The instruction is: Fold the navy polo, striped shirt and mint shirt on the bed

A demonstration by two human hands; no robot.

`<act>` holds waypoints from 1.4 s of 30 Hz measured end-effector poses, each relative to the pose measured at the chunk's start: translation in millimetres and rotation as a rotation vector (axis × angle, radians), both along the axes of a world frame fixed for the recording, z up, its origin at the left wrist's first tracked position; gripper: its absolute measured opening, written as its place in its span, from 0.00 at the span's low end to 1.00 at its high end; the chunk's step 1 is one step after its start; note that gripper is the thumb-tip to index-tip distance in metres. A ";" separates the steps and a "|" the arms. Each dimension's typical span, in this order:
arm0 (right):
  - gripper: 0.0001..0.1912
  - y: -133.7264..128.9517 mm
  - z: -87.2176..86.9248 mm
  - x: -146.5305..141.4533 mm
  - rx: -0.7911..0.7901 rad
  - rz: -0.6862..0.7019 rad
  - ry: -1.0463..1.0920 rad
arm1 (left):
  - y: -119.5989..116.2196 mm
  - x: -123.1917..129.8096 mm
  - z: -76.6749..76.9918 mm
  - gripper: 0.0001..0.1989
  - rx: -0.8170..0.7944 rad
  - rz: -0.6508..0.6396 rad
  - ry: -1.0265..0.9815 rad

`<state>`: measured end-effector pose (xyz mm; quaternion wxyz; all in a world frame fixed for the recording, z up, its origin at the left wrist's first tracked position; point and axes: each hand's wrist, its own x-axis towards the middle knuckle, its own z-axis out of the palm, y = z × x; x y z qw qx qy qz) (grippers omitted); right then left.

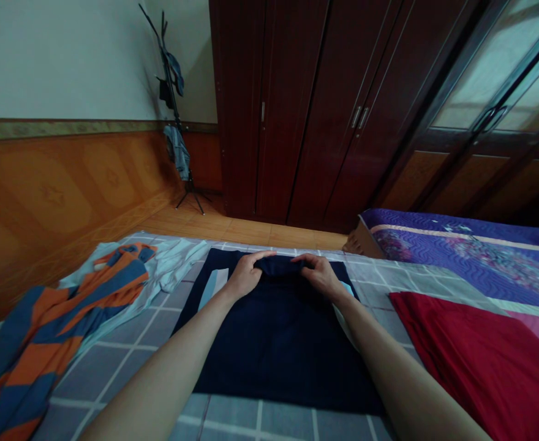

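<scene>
A dark navy shirt (283, 343) lies spread flat on the bed, with light blue and white panels showing near its far corners. At its far edge my left hand (248, 272) pinches the collar between thumb and fingers. My right hand (318, 272) grips the other end of that collar, which is slightly raised between the two hands. Both forearms reach over the shirt and cover parts of its sides.
An orange and blue striped garment (76, 324) lies on pale cloth at the left. Folded red fabric (481, 355) rests at the right on the checked bedsheet (131, 361). Beyond are a purple bed cover (481, 251), a dark wardrobe (292, 122) and a coat stand (171, 92).
</scene>
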<state>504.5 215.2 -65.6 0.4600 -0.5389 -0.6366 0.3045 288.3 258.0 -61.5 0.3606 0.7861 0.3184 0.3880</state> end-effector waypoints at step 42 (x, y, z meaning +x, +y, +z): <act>0.17 -8.0 16.4 -5.3 -0.202 0.080 0.128 | -1.5 -7.1 2.8 0.09 -0.206 -0.098 -0.068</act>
